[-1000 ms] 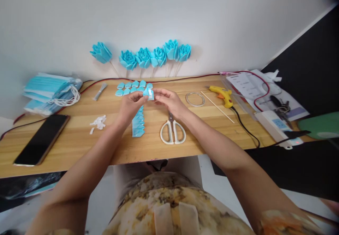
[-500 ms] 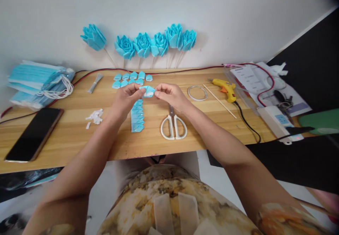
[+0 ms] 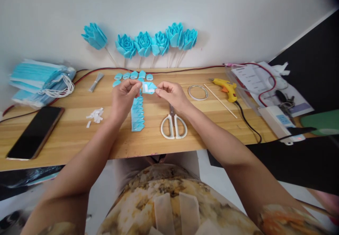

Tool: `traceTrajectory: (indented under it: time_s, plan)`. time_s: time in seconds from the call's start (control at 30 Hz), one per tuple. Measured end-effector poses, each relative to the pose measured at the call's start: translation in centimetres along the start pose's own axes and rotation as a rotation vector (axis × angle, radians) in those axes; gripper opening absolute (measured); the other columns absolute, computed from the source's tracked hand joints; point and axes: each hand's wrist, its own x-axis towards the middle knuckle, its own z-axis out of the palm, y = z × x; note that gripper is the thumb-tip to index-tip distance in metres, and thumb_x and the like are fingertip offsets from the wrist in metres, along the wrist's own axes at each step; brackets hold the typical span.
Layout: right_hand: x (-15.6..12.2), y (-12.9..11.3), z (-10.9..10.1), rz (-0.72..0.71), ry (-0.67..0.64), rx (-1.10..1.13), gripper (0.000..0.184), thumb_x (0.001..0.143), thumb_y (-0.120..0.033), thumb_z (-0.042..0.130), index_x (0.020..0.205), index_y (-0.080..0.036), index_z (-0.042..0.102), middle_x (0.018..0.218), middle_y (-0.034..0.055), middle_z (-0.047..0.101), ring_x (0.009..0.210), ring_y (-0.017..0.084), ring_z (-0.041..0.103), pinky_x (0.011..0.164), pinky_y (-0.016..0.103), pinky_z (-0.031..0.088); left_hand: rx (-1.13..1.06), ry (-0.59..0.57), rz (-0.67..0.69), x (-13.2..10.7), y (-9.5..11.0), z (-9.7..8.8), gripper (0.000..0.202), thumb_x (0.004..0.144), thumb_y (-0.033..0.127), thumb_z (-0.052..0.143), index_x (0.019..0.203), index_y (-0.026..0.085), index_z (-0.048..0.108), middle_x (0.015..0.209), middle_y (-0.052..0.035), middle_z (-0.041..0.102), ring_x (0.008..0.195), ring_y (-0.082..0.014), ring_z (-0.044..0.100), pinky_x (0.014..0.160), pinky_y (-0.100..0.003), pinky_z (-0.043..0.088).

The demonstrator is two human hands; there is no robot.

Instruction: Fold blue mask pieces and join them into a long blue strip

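Observation:
A small folded blue petal (image 3: 149, 88) with white strips on its face is held up over the table. My right hand (image 3: 171, 94) pinches its right end between thumb and finger. At its left edge are the closed thumb and fingertips of my left hand (image 3: 124, 97); whether they grip the petal or a white strip on it is hard to see. Below lies a stack of overlapping folded blue pieces (image 3: 137, 116). Beyond the hands, several finished blue petals (image 3: 134, 75) sit in rows, partly hidden by my left hand. White-handled scissors (image 3: 173, 125) lie below my right hand.
Blue flowers on sticks (image 3: 143, 44) lean against the wall. To the left are face masks (image 3: 34, 79), a phone (image 3: 35, 132) and white paper strips (image 3: 95, 115). At right lie a tape roll (image 3: 198, 92), a wooden stick (image 3: 221, 101), a yellow glue gun (image 3: 226, 88) and a power strip (image 3: 280, 122).
My left fingers have shifted left to the petal's edge, showing more of its face and an upright white strip. My right hand keeps its pinch.

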Motion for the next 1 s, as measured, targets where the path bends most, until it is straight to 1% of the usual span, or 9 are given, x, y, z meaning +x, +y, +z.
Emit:
traceTrajectory:
  time_s: [0.07, 0.1, 0.2, 0.27, 0.33, 0.43, 0.57, 0.8, 1.0]
  plan:
    - [0.0, -0.1, 0.2, -0.010, 0.074, -0.037, 0.024, 0.082, -0.042, 0.066, 0.074, -0.019, 0.063, 0.068, -0.0025, 0.061, 0.064, 0.012, 0.049, 0.064, 0.026, 0.037, 0.086, 0.075, 0.082, -0.3, 0.4, 0.1, 0.019, 0.088, 0.036, 0.065, 0.078, 0.020, 0.065, 0.066, 0.0008, 0.060, 0.064, -0.0134, 0.052, 0.065, -0.028, 0.044]
    - [0.0, -0.1, 0.3, -0.018, 0.103, -0.058, 0.024, 0.082, -0.042, 0.065, 0.075, -0.019, 0.063, 0.069, -0.0021, 0.062, 0.065, 0.012, 0.050, 0.064, 0.027, 0.037, 0.139, 0.084, 0.135, -0.5, 0.6, 0.2, 0.019, 0.088, 0.036, 0.065, 0.077, 0.020, 0.066, 0.067, 0.0003, 0.062, 0.065, -0.0138, 0.053, 0.067, -0.028, 0.044]
    - [-0.1, -0.2, 0.7, -0.046, 0.149, -0.119, 0.022, 0.082, -0.041, 0.064, 0.076, -0.020, 0.064, 0.070, -0.0010, 0.064, 0.066, 0.013, 0.052, 0.065, 0.027, 0.039, 0.277, 0.018, 0.262, -1.1, 0.8, 0.6, 0.020, 0.088, 0.035, 0.065, 0.076, 0.020, 0.068, 0.068, 0.0003, 0.065, 0.064, -0.0143, 0.053, 0.071, -0.031, 0.044]
    - [-0.2, -0.4, 0.9, -0.058, 0.157, -0.138, 0.021, 0.082, -0.040, 0.064, 0.075, -0.020, 0.064, 0.070, -0.0011, 0.064, 0.065, 0.013, 0.052, 0.065, 0.027, 0.041, 0.327, -0.040, 0.287, -1.3, 0.6, 0.8, 0.017, 0.088, 0.033, 0.064, 0.079, 0.021, 0.071, 0.068, 0.0003, 0.066, 0.064, -0.0149, 0.054, 0.073, -0.032, 0.044]
    - [-0.3, -0.5, 1.0, -0.070, 0.152, -0.145, 0.020, 0.082, -0.039, 0.064, 0.075, -0.021, 0.064, 0.069, -0.0012, 0.064, 0.064, 0.013, 0.052, 0.065, 0.027, 0.042, 0.335, -0.065, 0.283, -1.4, 0.2, 1.0, 0.016, 0.089, 0.031, 0.062, 0.083, 0.021, 0.073, 0.070, -0.0004, 0.067, 0.065, -0.0154, 0.055, 0.073, -0.032, 0.044]
    - [-0.5, -0.6, 1.2, -0.085, 0.151, -0.163, 0.019, 0.082, -0.038, 0.065, 0.074, -0.021, 0.063, 0.069, -0.0010, 0.065, 0.064, 0.013, 0.053, 0.065, 0.027, 0.044, 0.319, -0.061, 0.251, -1.3, -0.3, 1.2, 0.016, 0.089, 0.032, 0.061, 0.087, 0.020, 0.073, 0.071, -0.0009, 0.066, 0.066, -0.0155, 0.054, 0.071, -0.031, 0.043]
    - [-0.5, -0.4, 1.3, -0.106, 0.158, -0.204, 0.017, 0.083, -0.037, 0.064, 0.075, -0.021, 0.064, 0.071, -0.0008, 0.067, 0.067, 0.014, 0.057, 0.067, 0.027, 0.046, 0.307, -0.060, 0.200, -1.3, -0.3, 1.2, 0.017, 0.088, 0.033, 0.061, 0.087, 0.020, 0.072, 0.072, -0.0009, 0.066, 0.066, -0.0155, 0.053, 0.070, -0.030, 0.042]
    - [-0.6, 0.1, 1.3, -0.193, 0.161, -0.316, 0.012, 0.086, -0.029, 0.061, 0.078, -0.021, 0.066, 0.075, -0.0002, 0.068, 0.070, 0.014, 0.059, 0.072, 0.028, 0.048, 0.278, -0.056, 0.178, -1.5, -0.2, 1.5, 0.016, 0.087, 0.030, 0.061, 0.085, 0.020, 0.073, 0.073, -0.0009, 0.066, 0.064, -0.0140, 0.050, 0.067, -0.029, 0.040]
    - [-0.7, 0.1, 1.2, -0.206, 0.138, -0.445, 0.011, 0.088, -0.025, 0.059, 0.082, -0.022, 0.067, 0.080, 0.0009, 0.068, 0.075, 0.015, 0.060, 0.077, 0.029, 0.049, 0.284, -0.066, 0.141, -1.5, -0.4, 1.6, 0.014, 0.085, 0.030, 0.062, 0.083, 0.020, 0.072, 0.069, 0.0001, 0.064, 0.063, -0.0142, 0.050, 0.065, -0.029, 0.038]
